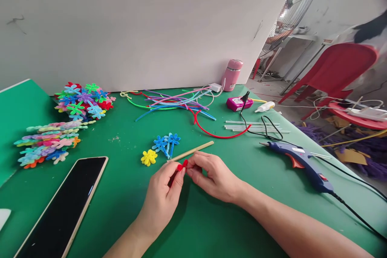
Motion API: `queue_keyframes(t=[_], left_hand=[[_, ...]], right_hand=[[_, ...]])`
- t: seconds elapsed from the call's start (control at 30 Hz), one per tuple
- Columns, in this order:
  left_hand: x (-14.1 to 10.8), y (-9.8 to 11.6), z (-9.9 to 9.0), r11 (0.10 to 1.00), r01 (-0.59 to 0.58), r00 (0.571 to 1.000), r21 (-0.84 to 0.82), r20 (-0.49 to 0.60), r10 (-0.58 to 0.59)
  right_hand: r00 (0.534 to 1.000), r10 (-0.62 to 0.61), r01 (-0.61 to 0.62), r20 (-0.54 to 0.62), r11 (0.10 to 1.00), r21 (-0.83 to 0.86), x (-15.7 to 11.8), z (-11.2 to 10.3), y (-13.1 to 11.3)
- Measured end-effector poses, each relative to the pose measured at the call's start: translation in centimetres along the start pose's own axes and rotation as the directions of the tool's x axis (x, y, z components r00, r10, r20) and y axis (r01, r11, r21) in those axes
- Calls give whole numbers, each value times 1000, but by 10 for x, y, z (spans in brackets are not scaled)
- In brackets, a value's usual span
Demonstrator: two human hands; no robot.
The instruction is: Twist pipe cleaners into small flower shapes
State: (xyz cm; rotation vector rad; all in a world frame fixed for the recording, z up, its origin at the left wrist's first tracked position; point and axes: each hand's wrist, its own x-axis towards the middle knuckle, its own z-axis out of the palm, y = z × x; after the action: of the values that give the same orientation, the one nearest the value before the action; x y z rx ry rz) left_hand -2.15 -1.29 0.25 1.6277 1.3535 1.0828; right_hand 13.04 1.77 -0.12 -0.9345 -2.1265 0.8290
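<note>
Between the fingertips of both hands is a small red pipe cleaner bent into loops, most of it hidden by the fingers. My left hand pinches it from the left, thumb against forefinger. From the right, my right hand grips its other side with curled fingers. Just beyond the hands lies a thin wooden stick, set at a slant. A yellow pipe-cleaner flower and several blue pipe-cleaner flowers rest to the left of the stick.
Colourful pipe-cleaner flowers are heaped at the far left, above a black-screened phone. Loose pipe cleaners spread along the back. A blue glue gun, clear glue sticks, a magenta box and a pink flask stand right.
</note>
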Motion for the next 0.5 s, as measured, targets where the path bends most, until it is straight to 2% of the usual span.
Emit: queue_keyframes(t=[0.07, 0.1, 0.17, 0.27, 0.3, 0.33, 0.37, 0.4, 0.43, 0.5], left_hand=[[1, 0, -1, 993, -98, 995, 70, -5, 99], [1, -1, -2, 984, -149, 989, 99, 8, 149], [0, -4, -3, 948, -268, 963, 170, 66, 260], [-3, -8, -6, 826, -473, 881, 306, 165, 444], [-4, -9, -7, 780, -523, 852, 342, 183, 491], [-5, -10, -7, 748, -553, 832, 367, 190, 521], [-5, -10, -7, 735, -561, 826, 380, 193, 530], [-5, -10, -7, 742, -549, 834, 386, 190, 518], [-5, -9, -7, 767, -516, 855, 381, 180, 486], [-3, -7, -5, 858, -396, 918, 326, 123, 376]], right_hand=[[983, 158, -177, 94, 954, 241, 0, -1, 0], [961, 226, -270, 161, 891, 365, 1, -1, 0], [895, 312, -445, 319, 680, 583, 2, -3, 0], [775, 292, -631, 561, 309, 711, 5, -6, 0], [745, 260, -666, 615, 232, 709, 5, -6, 0], [730, 240, -682, 640, 195, 705, 5, -6, -1], [734, 244, -678, 634, 202, 707, 4, -6, -2], [756, 271, -654, 596, 257, 712, 4, -5, -2], [794, 308, -607, 524, 359, 709, 3, -4, -3], [895, 334, -446, 295, 668, 596, 0, -1, -4]])
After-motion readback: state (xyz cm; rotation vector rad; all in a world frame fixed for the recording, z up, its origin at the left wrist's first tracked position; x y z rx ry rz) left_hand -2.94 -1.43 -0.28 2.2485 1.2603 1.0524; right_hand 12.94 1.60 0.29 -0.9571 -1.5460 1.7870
